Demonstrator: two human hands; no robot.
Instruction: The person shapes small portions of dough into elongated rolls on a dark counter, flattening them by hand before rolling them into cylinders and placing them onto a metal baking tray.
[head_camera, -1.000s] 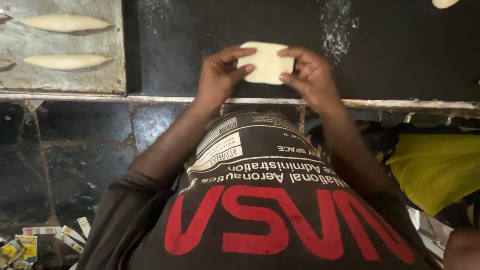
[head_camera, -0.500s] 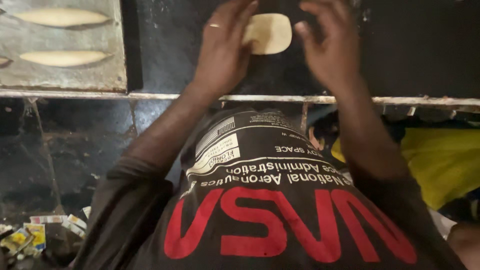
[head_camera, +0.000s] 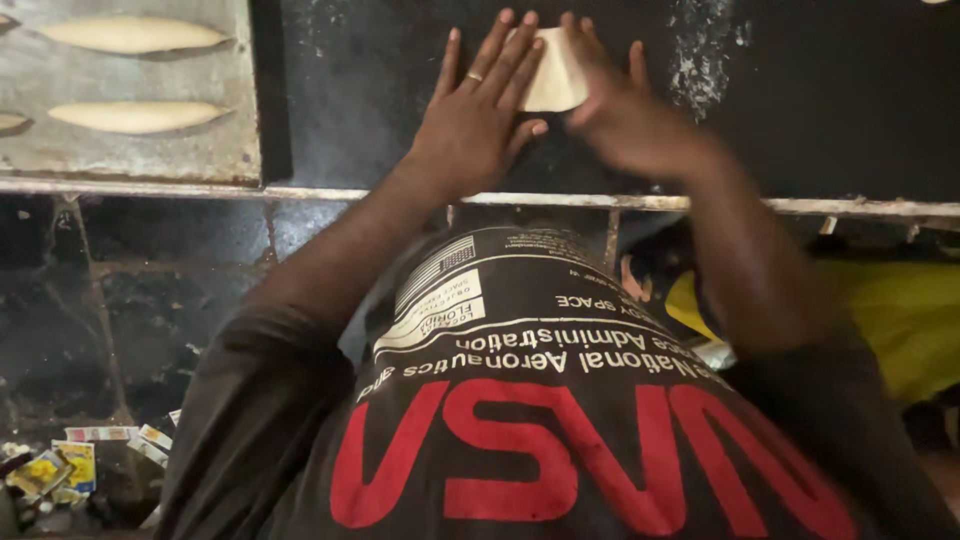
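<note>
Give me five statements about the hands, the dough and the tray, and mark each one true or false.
1. Both hands lie on the dough. True: left hand and right hand both touch it.
2. The dough sits in the tray. False: it lies on the dark worktop, right of the tray.
3. The tray holds long pale dough pieces. True.
4. The left hand wears a ring. True.
5. The left hand's fingers are curled into a fist. False: they are stretched out flat.
</note>
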